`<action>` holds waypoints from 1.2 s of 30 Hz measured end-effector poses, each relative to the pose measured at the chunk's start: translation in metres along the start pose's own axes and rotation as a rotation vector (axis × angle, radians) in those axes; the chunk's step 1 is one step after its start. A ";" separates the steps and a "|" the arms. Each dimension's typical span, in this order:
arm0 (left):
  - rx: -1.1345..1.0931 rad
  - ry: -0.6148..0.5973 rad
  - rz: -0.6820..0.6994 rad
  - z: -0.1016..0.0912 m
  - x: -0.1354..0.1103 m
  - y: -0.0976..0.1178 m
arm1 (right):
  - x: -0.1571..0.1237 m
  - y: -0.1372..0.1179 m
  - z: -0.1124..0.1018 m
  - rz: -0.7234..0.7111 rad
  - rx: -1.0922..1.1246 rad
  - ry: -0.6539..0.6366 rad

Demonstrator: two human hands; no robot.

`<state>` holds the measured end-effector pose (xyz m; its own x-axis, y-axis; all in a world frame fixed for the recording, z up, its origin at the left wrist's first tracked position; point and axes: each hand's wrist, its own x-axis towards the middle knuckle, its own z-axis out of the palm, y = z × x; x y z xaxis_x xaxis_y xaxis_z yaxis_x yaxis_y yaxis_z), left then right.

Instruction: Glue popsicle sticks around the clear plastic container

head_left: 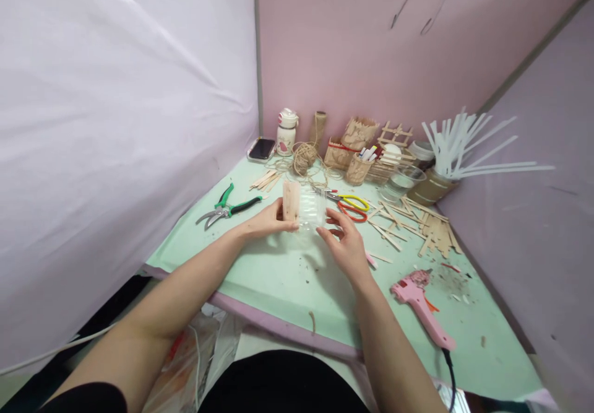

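Observation:
A clear ribbed plastic cup lies on its side just above the table, with flat wooden craft sticks along its left part. My left hand is closed around the wooden end, its thumb along the lower edge. At the cup's right end, the fingers and thumb of my right hand curl against the clear plastic. Behind the right hand lie scissors with yellow and red handles. Green-and-black pruning shears rest open to the left of my left hand.
A pink glue gun lies at the right, its cord off the front edge. Loose craft sticks cover the right side. Along the back stand a phone, a white bottle, twine, stick-covered holders and a pot of white strips.

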<state>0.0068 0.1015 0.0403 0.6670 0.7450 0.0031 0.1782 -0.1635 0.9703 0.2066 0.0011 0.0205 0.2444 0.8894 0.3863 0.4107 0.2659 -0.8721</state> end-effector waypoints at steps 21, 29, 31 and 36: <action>-0.018 -0.027 -0.028 0.000 0.002 -0.007 | -0.003 0.008 0.003 0.041 -0.019 0.010; 0.028 -0.028 -0.064 0.000 -0.004 0.003 | -0.004 0.008 0.003 0.036 -0.015 0.001; 0.037 -0.034 -0.063 0.000 -0.004 0.003 | -0.004 0.008 0.003 0.032 -0.011 0.001; -0.031 -0.063 0.008 -0.003 -0.002 -0.004 | -0.005 0.009 0.004 0.018 0.005 0.009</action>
<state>0.0032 0.1027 0.0372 0.7130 0.7012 -0.0031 0.1507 -0.1489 0.9773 0.2054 0.0005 0.0099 0.2597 0.8908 0.3729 0.4022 0.2513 -0.8804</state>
